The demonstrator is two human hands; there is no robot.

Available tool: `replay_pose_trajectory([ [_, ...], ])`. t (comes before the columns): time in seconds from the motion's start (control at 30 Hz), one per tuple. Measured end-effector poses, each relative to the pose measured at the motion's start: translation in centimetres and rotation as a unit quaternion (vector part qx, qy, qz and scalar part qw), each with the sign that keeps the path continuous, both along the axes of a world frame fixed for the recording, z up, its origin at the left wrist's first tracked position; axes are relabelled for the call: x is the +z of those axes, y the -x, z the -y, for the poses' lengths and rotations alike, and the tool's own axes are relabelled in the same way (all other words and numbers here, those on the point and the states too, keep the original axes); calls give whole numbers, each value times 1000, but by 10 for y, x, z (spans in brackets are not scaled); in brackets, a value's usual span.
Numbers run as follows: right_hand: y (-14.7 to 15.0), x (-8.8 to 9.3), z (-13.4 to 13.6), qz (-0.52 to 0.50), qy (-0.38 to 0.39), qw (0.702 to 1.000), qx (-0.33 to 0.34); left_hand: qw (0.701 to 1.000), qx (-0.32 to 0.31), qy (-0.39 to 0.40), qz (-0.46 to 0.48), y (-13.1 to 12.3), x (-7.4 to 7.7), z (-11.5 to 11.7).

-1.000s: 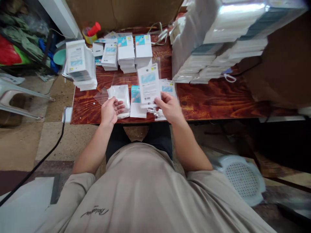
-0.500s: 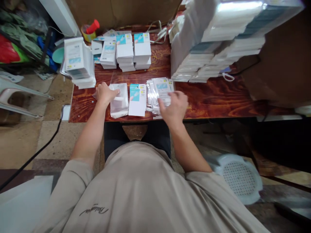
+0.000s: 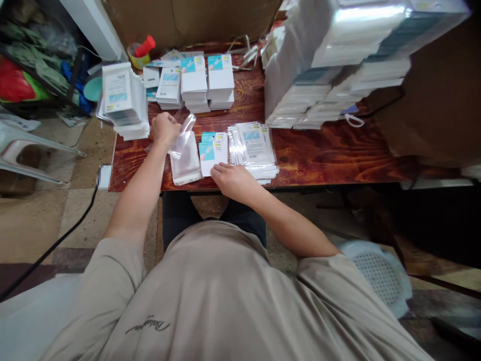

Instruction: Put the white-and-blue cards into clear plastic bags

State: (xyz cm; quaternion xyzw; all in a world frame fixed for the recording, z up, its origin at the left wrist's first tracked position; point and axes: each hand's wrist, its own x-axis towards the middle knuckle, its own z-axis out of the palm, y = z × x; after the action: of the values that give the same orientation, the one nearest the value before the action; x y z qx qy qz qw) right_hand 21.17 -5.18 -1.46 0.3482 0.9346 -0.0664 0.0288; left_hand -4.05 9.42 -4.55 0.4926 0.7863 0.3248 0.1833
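Sleeve (image 3: 185,136) of clear plastic pinched by our left hand (image 3: 164,128); our right hand (image 3: 232,179) touches a card (image 3: 212,150), its grip indiscernible.

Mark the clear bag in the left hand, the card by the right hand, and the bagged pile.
clear bag (image 3: 185,131): head view, lifted upper part.
card (image 3: 218,154): head view, white area.
bagged pile (image 3: 254,145): head view, top packet's middle.

Dark wooden table (image 3: 330,150) on a tan tiled floor (image 3: 93,215); grey plastic chair (image 3: 22,150) at left, pale stool (image 3: 379,281) at right, cardboard (image 3: 188,20) behind.
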Motion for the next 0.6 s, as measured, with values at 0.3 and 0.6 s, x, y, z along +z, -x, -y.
replay_pose_trajectory([
  [0.3, -11, -28, 1, -100, -50, 992, -57, 856, 21, -11, 516, -11, 7, 90],
  [0.6, -40, -18, 15, -572, 66, 723, -382, 842, 69, -99, 526, -25, -7, 125],
])
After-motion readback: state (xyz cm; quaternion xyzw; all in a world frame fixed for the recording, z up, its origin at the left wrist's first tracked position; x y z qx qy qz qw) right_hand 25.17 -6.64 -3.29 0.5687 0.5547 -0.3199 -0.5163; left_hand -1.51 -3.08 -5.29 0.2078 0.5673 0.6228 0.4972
